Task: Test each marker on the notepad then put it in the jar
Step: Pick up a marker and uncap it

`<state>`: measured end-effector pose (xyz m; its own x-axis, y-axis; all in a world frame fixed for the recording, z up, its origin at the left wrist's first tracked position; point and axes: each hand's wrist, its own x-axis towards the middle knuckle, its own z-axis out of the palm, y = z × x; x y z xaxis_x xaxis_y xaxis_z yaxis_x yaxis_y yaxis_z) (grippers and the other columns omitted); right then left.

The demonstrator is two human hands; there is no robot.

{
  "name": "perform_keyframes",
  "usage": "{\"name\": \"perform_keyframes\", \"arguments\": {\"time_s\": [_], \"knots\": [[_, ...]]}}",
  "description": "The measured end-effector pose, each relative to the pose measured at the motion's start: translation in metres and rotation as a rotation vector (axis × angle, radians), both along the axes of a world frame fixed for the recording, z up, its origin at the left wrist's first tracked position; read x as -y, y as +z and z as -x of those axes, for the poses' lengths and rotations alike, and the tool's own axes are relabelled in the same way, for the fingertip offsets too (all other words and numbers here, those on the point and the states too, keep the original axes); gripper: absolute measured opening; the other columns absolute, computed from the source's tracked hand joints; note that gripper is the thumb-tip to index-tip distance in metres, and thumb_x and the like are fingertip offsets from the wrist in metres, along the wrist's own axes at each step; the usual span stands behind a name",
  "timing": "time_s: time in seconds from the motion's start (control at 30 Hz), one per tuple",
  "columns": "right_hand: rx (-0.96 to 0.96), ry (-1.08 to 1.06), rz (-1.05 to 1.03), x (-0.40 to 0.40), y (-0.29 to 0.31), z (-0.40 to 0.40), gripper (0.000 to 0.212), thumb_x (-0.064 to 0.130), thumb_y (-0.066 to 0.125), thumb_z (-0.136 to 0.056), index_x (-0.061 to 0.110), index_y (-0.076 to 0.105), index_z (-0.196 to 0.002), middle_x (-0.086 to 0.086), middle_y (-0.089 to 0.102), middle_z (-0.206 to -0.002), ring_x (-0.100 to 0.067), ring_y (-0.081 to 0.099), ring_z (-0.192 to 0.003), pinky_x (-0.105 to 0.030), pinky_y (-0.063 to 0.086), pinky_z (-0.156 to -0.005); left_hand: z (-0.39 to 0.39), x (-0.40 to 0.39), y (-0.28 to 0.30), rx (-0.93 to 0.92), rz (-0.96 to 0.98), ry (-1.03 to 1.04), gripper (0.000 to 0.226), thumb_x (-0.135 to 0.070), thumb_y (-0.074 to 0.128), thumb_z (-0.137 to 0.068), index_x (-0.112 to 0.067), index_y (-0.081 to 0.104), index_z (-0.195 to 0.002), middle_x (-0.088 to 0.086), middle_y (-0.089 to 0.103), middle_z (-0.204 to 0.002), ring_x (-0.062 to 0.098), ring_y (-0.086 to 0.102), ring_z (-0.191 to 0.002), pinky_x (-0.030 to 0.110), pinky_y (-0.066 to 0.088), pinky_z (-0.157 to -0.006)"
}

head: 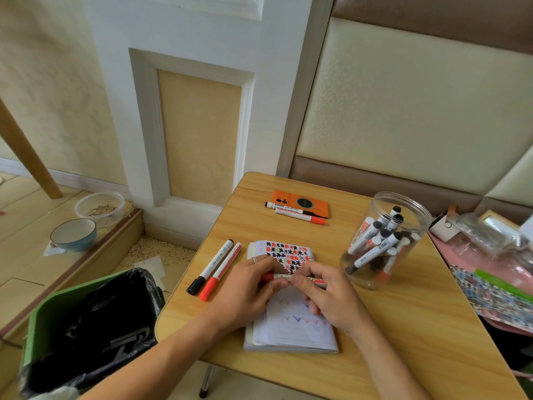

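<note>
Both hands hold one red-capped marker (pixel 284 276) level above the open notepad (pixel 291 333). My left hand (pixel 248 290) grips its red cap end, and my right hand (pixel 326 295) grips the white barrel. The notepad page shows several coloured tick marks; its patterned cover is folded back. To the right stands a clear plastic jar (pixel 385 241) holding several markers. Left of the notepad lie a black-capped marker (pixel 210 268) and a red-capped marker (pixel 220 272). Two more markers (pixel 297 212) rest at the table's far side.
An orange phone-like device (pixel 302 204) lies by the far markers on the wooden table (pixel 403 327). A green bin with a black liner (pixel 86 321) stands at the table's left. Bags and patterned sheets (pixel 490 272) crowd the right edge. Bowls (pixel 73 233) sit on the floor.
</note>
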<state>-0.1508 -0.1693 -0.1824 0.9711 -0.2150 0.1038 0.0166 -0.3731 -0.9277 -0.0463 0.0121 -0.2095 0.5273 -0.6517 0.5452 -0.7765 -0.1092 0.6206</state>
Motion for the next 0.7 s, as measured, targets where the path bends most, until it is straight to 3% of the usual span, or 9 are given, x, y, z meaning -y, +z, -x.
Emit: {"name": "perform_keyframes", "arguments": {"time_s": [0.17, 0.27, 0.4, 0.47, 0.57, 0.7], "knots": [[-0.007, 0.003, 0.056, -0.001, 0.002, 0.002, 0.029, 0.048, 0.067, -0.091, 0.022, 0.073, -0.080, 0.001, 0.052, -0.052, -0.015, 0.046, -0.040, -0.024, 0.037, -0.041, 0.002, -0.001, 0.002, 0.013, -0.014, -0.013, 0.019, -0.039, 0.062, -0.099, -0.021, 0.065, -0.096, -0.008, 0.060, -0.086, 0.008, 0.054, -0.078, 0.021, 0.040, -0.064], [0.006, 0.000, 0.057, -0.001, 0.001, 0.001, 0.024, 0.043, 0.069, -0.093, 0.021, 0.073, -0.083, 0.001, 0.055, -0.054, -0.017, 0.050, -0.044, -0.027, 0.040, -0.046, 0.002, 0.000, 0.002, 0.007, -0.015, -0.015, 0.021, -0.042, 0.061, -0.099, -0.022, 0.065, -0.098, -0.009, 0.060, -0.087, 0.006, 0.055, -0.079, 0.019, 0.040, -0.064], [0.103, -0.058, 0.049, -0.001, 0.001, -0.003, 0.007, 0.021, 0.073, -0.096, 0.016, 0.067, -0.094, 0.005, 0.067, -0.085, -0.015, 0.061, -0.067, -0.028, 0.052, -0.063, 0.001, 0.004, 0.001, -0.003, -0.024, 0.015, 0.020, -0.042, 0.061, -0.099, -0.023, 0.064, -0.104, -0.010, 0.060, -0.092, 0.008, 0.055, -0.084, 0.023, 0.043, -0.069], [0.180, -0.123, -0.047, 0.000, 0.002, -0.005, 0.008, 0.015, 0.070, -0.093, 0.015, 0.063, -0.098, 0.000, 0.066, -0.094, -0.015, 0.062, -0.075, -0.029, 0.053, -0.068, 0.000, 0.006, -0.001, 0.046, -0.058, 0.059, 0.018, -0.038, 0.062, -0.098, -0.024, 0.061, -0.109, -0.011, 0.057, -0.098, 0.006, 0.051, -0.089, 0.020, 0.041, -0.075], [0.297, -0.182, -0.205, 0.003, 0.013, -0.007, 0.018, 0.001, 0.070, -0.094, 0.006, 0.058, -0.106, -0.007, 0.070, -0.093, -0.021, 0.065, -0.075, -0.031, 0.056, -0.070, 0.001, 0.009, -0.008, 0.135, -0.120, 0.122, 0.033, -0.037, 0.063, -0.093, -0.023, 0.053, -0.121, -0.009, 0.054, -0.112, 0.011, 0.049, -0.102, 0.028, 0.041, -0.089], [0.461, -0.282, -0.131, 0.008, 0.048, -0.002, 0.019, 0.000, 0.068, -0.095, 0.010, 0.066, -0.111, -0.009, 0.072, -0.086, -0.017, 0.070, -0.071, -0.024, 0.056, -0.065, -0.004, 0.008, -0.014, 0.056, -0.189, 0.111, 0.049, -0.041, 0.055, -0.089, -0.027, 0.048, -0.135, -0.008, 0.046, -0.136, 0.013, 0.040, -0.133, 0.042, 0.035, -0.110]]}}
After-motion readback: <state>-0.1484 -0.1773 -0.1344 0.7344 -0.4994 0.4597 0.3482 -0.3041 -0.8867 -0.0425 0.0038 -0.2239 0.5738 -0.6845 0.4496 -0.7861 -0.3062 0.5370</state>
